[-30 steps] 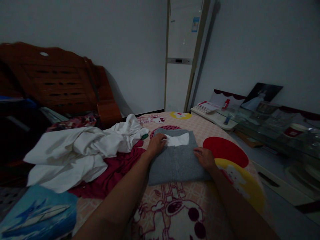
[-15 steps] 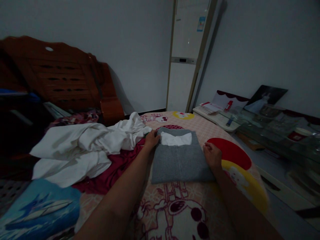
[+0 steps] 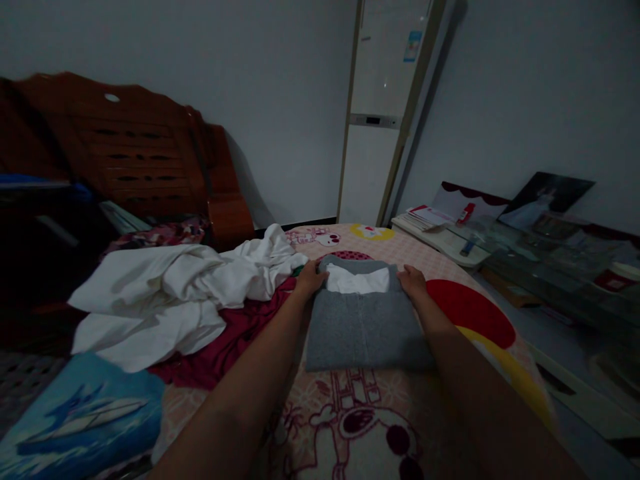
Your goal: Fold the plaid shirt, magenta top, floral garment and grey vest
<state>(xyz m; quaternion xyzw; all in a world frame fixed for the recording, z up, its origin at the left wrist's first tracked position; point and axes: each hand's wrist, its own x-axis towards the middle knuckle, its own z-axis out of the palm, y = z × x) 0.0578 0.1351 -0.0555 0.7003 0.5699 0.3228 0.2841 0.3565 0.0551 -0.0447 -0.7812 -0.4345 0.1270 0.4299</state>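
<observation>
A folded grey garment [image 3: 367, 330] lies flat on the patterned cloth, a white piece of fabric [image 3: 360, 279] showing in the opening at its far end. My left hand [image 3: 310, 277] is closed on the garment's far left corner. At the far right corner, my right hand [image 3: 413, 280] has its fingers bent over the edge, pinching the grey fabric. Left of my left hand lie a rumpled white cloth [image 3: 165, 280] and a dark red cloth [image 3: 235, 340] partly under it.
A peach cover with cartoon figures [image 3: 370, 433] spreads under everything. At lower left is a blue printed cloth [image 3: 95, 413]. A wooden chair [image 3: 135, 147] stands behind on the left, a tall white cabinet-like appliance [image 3: 373, 160] at the back, and a glass-topped stand [image 3: 540, 253] on the right.
My right hand has moved away from me, from the garment's right side up to its far right corner. My left hand stays at the far left corner. The view has shifted slightly.
</observation>
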